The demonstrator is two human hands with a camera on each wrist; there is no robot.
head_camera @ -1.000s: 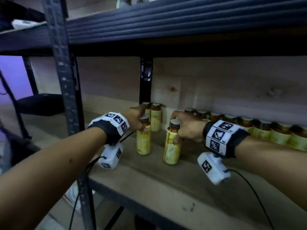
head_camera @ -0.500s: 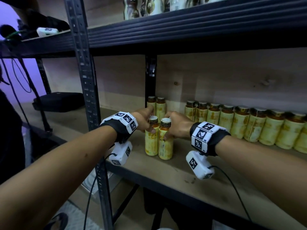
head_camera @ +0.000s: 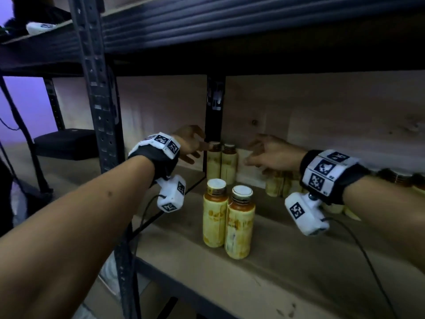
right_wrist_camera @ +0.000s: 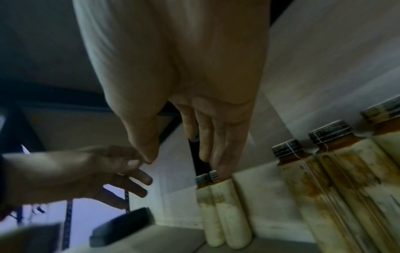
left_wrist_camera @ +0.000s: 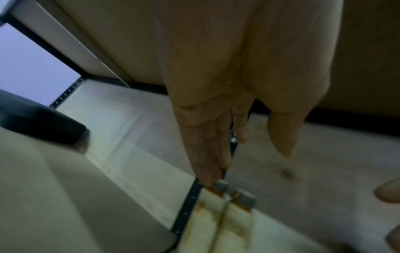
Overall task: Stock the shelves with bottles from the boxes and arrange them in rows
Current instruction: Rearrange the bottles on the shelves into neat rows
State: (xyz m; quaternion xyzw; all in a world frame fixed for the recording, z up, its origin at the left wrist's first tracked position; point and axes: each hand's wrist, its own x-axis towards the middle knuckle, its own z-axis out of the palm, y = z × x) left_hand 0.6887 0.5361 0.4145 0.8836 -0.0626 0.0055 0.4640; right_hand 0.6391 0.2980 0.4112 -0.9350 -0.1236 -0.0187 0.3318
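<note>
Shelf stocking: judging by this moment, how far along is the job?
Partly done. A back row of bottles lines the shelf along the wall, with a back pair by the upright. A front pair stands released, starting a second row. In hand: nothing; the left hand and right hand reach open toward the back pair. Left: most of the front of the shelf is unfilled. No boxes are in view.

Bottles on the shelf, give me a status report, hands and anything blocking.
Left hand open, right hand open, both empty. Front pair of bottles upright, touching. Back pair by the rear post. Nothing between hands and bottles.
</note>
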